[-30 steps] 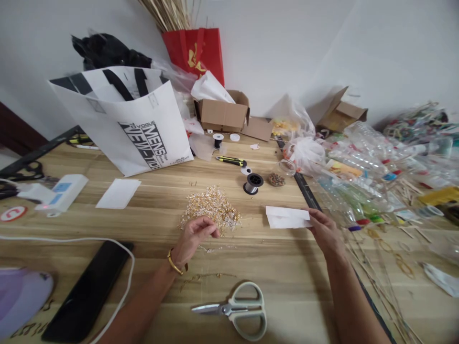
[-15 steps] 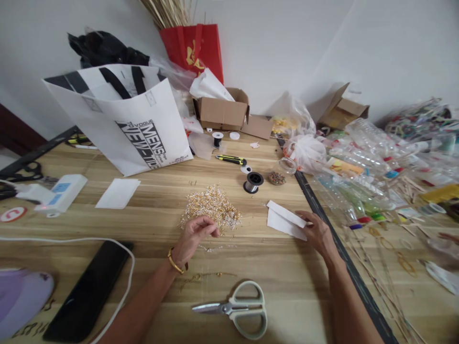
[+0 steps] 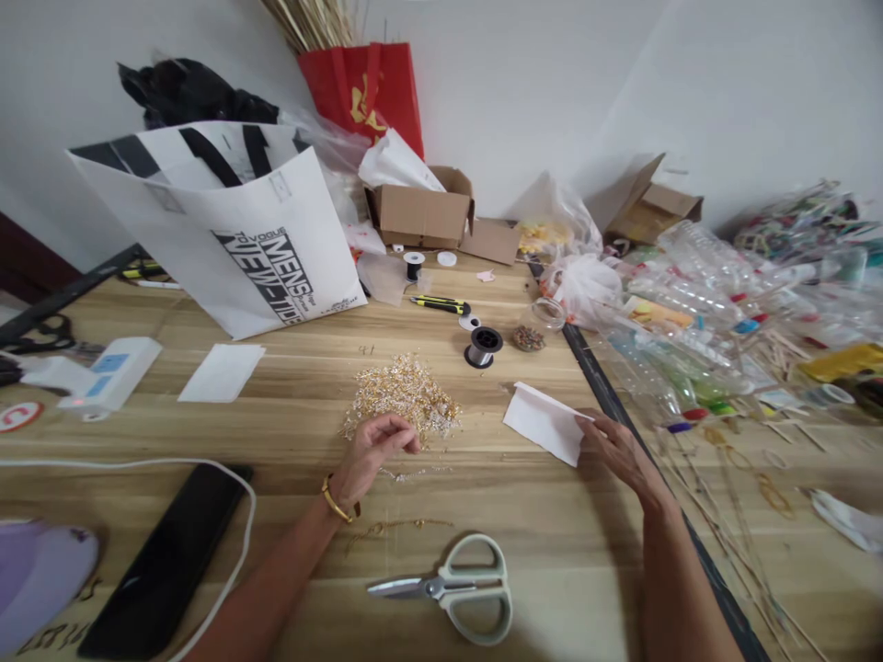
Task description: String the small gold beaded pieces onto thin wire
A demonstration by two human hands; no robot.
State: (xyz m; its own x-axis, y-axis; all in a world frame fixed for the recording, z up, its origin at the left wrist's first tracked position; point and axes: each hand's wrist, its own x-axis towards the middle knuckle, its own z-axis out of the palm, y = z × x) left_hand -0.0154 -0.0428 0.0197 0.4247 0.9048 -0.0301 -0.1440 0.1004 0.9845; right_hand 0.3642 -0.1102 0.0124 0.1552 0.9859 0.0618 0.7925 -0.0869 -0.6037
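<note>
A folded white sheet of paper (image 3: 544,425) is gripped at its right corner by my right hand (image 3: 619,452), with a narrow crease along its top edge. My left hand (image 3: 382,450) has its fingertips pinched together at the lower edge of a heap of small gold and silver beads (image 3: 404,395). Whatever is between those fingertips is too small to make out. Just below that hand lies a thin silvery strand (image 3: 414,475), and nearer to me a gold chain (image 3: 407,525). Scissors with pale handles (image 3: 475,588) rest on the table in front.
Beyond the beads stand a wire spool (image 3: 483,347), a yellow-black cutter (image 3: 441,304) and a jar of beads (image 3: 530,337). At left are a white bag (image 3: 290,248), another paper (image 3: 221,372) and a phone (image 3: 169,561). Plastic bottles (image 3: 704,303) crowd the right.
My right hand has turned the paper, so its folded strip is now narrower and its lower face shows more. My left hand keeps its pinch. The view has shifted slightly.
</note>
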